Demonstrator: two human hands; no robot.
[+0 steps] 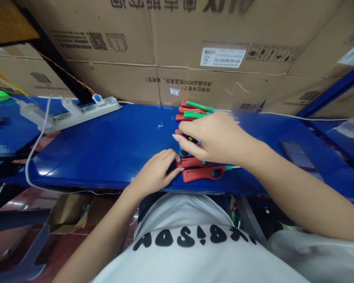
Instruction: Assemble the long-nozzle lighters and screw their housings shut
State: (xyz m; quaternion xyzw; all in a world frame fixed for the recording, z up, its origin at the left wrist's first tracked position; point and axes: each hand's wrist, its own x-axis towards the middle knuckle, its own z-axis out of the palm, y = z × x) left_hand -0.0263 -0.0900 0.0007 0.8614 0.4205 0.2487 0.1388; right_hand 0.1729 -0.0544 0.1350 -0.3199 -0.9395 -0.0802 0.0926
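Observation:
Several red-handled tools with green collars lie side by side on the blue bench top, possibly utility lighters. The nearest, a red handle, has a thin metal shaft pointing right. My right hand is curled over a small black-and-blue piece, which its fingers partly hide. My left hand rests on the bench just left of that piece, with its fingertips against a dark part beside a red handle. Most of the middle tools are hidden under my right hand.
A white power strip with plugs and a white cable lies at the left. A dark phone lies at the right. Large cardboard boxes stand behind the bench. A paper bag sits below it.

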